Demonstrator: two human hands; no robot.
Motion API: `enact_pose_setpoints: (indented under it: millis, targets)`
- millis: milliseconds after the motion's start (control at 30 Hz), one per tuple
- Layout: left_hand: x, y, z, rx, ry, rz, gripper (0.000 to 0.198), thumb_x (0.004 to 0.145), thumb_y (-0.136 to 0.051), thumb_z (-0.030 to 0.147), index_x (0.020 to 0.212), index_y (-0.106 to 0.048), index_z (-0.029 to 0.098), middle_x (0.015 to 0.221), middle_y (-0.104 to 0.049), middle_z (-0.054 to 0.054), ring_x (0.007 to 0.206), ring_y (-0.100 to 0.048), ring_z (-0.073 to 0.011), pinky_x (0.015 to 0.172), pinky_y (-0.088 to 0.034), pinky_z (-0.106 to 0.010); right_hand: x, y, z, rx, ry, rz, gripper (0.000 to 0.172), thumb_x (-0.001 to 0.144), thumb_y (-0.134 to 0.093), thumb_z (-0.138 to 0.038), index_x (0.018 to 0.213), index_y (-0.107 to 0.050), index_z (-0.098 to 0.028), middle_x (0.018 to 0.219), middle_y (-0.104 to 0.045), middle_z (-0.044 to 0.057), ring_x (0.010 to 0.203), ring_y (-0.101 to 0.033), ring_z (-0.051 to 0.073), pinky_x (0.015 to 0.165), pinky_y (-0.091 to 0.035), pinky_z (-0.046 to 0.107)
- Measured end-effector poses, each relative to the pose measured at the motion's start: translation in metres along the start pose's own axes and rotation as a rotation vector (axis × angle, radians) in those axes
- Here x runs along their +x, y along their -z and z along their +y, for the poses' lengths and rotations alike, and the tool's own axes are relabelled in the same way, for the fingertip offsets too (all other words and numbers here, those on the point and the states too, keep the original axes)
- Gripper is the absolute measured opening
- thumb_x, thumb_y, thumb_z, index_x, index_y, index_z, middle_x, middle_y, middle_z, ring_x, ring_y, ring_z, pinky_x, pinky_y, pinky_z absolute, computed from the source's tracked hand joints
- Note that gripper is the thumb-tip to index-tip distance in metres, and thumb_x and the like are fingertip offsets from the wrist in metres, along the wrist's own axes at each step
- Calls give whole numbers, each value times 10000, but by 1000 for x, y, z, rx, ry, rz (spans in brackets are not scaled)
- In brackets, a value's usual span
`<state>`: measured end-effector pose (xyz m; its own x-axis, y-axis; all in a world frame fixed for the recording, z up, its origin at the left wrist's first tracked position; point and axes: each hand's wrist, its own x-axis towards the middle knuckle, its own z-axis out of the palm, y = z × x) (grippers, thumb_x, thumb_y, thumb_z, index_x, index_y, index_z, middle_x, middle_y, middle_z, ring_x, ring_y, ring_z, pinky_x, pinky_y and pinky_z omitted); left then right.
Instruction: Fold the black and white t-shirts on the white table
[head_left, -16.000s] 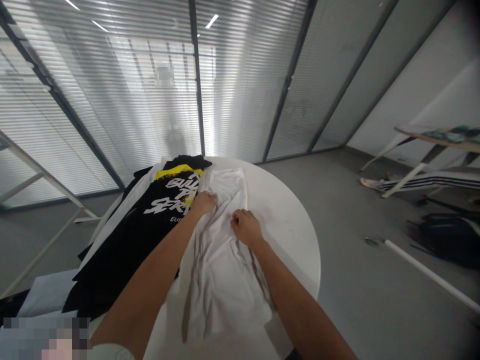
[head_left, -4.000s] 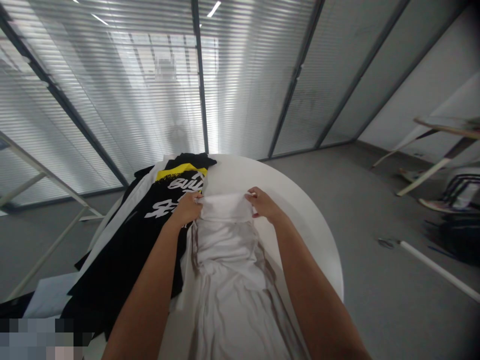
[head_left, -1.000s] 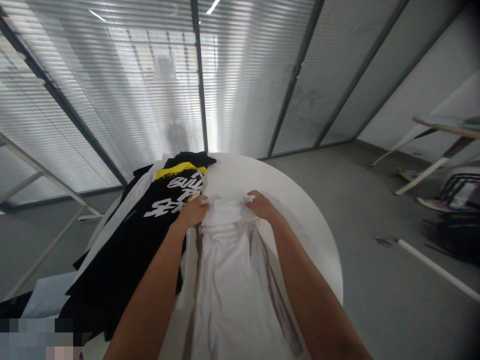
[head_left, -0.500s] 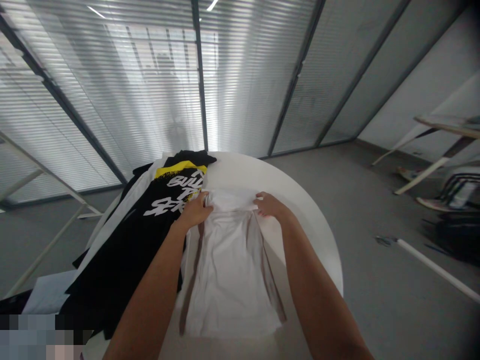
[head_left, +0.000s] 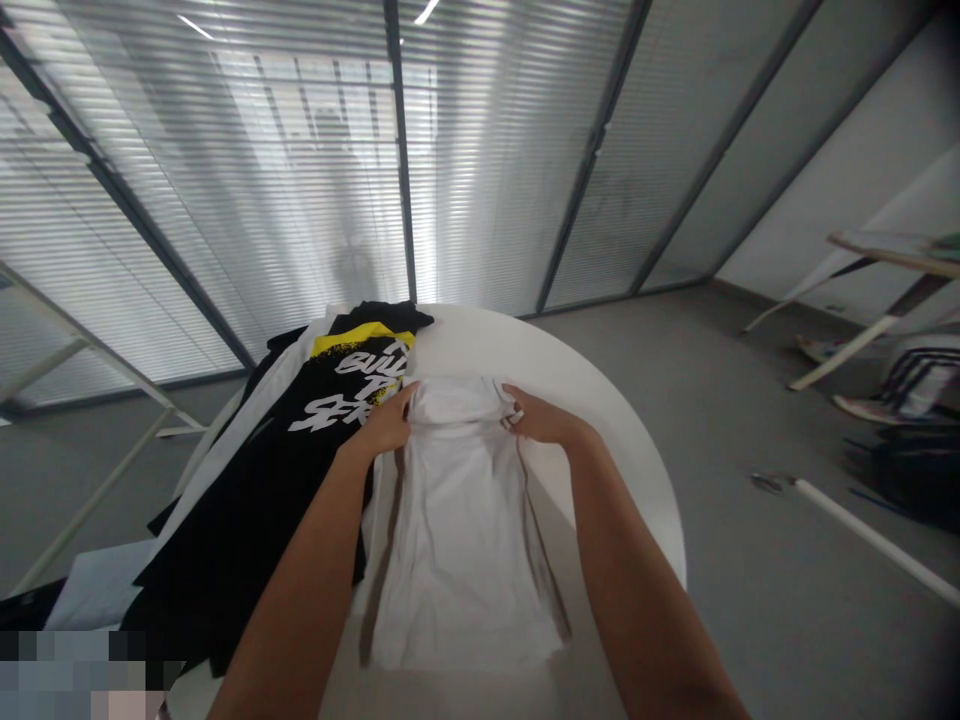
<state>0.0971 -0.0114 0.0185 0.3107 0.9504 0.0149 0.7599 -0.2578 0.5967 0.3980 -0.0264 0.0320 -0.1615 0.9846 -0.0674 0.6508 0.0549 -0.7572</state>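
A white garment (head_left: 465,530) lies folded into a long narrow strip on the round white table (head_left: 600,430). My left hand (head_left: 386,428) pinches its far left corner, fingers closed on the cloth. My right hand (head_left: 541,418) grips the far right corner the same way. Both hands are at the far end of the strip, about a shirt's width apart. Right beside my left hand lies a black T-shirt (head_left: 300,450) with white and yellow print.
More dark and white clothes are piled under the black T-shirt at the table's left. Glass walls with blinds (head_left: 300,180) stand behind. On the grey floor at right lie a white tube (head_left: 870,535), a dark bag (head_left: 907,480) and a table's legs (head_left: 847,350).
Over the last second the hands pulled the far end of the white garment taut and flat; the cloth now lies smoother, its near edge drawn up onto the table.
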Motion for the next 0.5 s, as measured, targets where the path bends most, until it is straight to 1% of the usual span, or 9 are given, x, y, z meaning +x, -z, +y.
enact_pose_setpoints:
  millis: [67,133,233,300,367,500]
  targets:
    - [0,0,-3,-27,-14,15,817,655,-490,15,1447,-380,184,1428,-488,-98,1302,-461,-236,1099,-324,-359,-1,4,0,31,-46,-36,592,581,-683,-98,1160,-624,-211,1087,-694,77,948,-624,252,833,-485,343]
    - [1,0,-5,-45,-9,21,804,657,-482,16,1439,-395,183,1410,-507,-96,1293,-471,-237,1097,-330,-363,-2,6,0,30,-58,-25,560,577,-682,-76,1116,-643,-224,1015,-710,63,921,-630,261,824,-486,351]
    - [3,-2,-3,-66,30,35,752,693,-470,45,1431,-408,172,1342,-568,-108,1241,-521,-247,1069,-367,-372,-1,5,0,-18,-44,13,534,587,-692,-82,1100,-651,-227,1006,-712,65,949,-628,272,835,-484,344]
    - [4,-3,-1,-55,48,57,714,720,-465,73,1426,-412,162,1345,-563,-115,1243,-520,-251,1066,-371,-377,1,2,1,-63,-31,13,551,619,-699,-121,1155,-629,-225,1073,-699,71,1002,-618,274,864,-477,342]
    - [4,-4,2,-15,35,75,713,722,-479,87,1427,-406,165,1391,-522,-114,1276,-490,-255,1084,-351,-382,4,-2,3,-116,-11,-1,610,655,-692,-152,1251,-575,-216,1188,-658,85,1090,-591,272,923,-454,346]
    - [2,-6,3,79,11,49,800,681,-534,84,1454,-360,193,1428,-483,-108,1310,-452,-273,1109,-318,-409,12,-10,14,-286,29,-16,717,731,-635,-166,1413,-413,-144,1418,-481,135,1289,-459,257,1058,-357,347]
